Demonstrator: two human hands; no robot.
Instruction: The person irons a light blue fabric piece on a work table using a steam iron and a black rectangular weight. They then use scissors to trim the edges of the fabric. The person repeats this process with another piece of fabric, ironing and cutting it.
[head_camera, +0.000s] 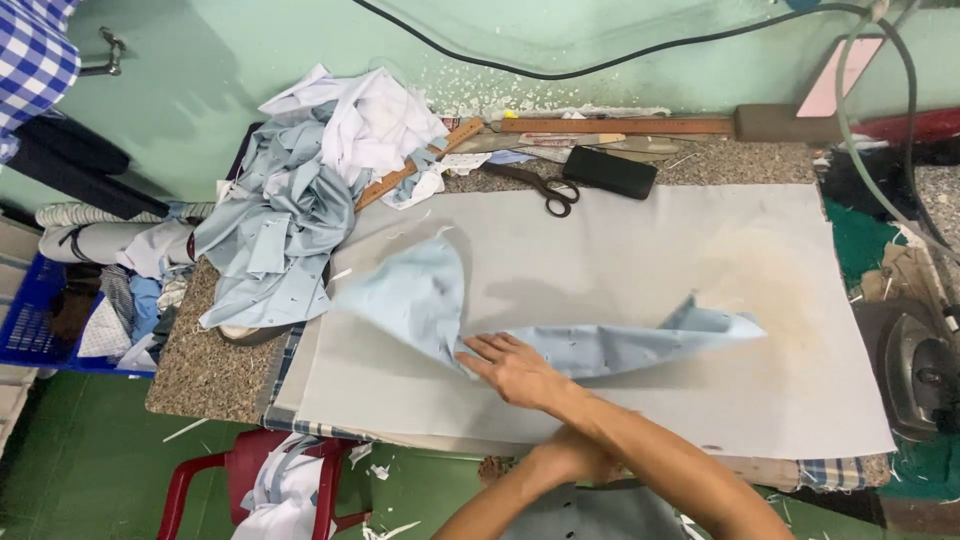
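Green wall up top, speckled stone table (205, 365) below it with a grey pressing cloth (640, 260) spread over most of the frame centre. Your right hand (512, 368) comes in from the lower right, arm crossing over the other, fingers spread flat and pressing on a light blue fabric piece (600, 345) at frame centre; nothing pinched, just palm down on it. That fabric lies along the cloth, one end lifted and curling up at centre left, the other end reaching right of centre. Your left hand (560, 462) sits at the bottom centre by the table edge, tucked under the right forearm; cannot tell if its fingers are apart or closed, or whether it holds anything. Pile of blue and white fabric pieces (310, 170) heaps in the upper left. Black scissors (540, 187) and a black case (609, 172) lie at upper centre, wooden ruler (615, 126) along the wall behind them. Iron (915, 365) sits at the right edge. Red plastic chair (245, 480) with scraps at lower left, blue crate (30, 320) at far left
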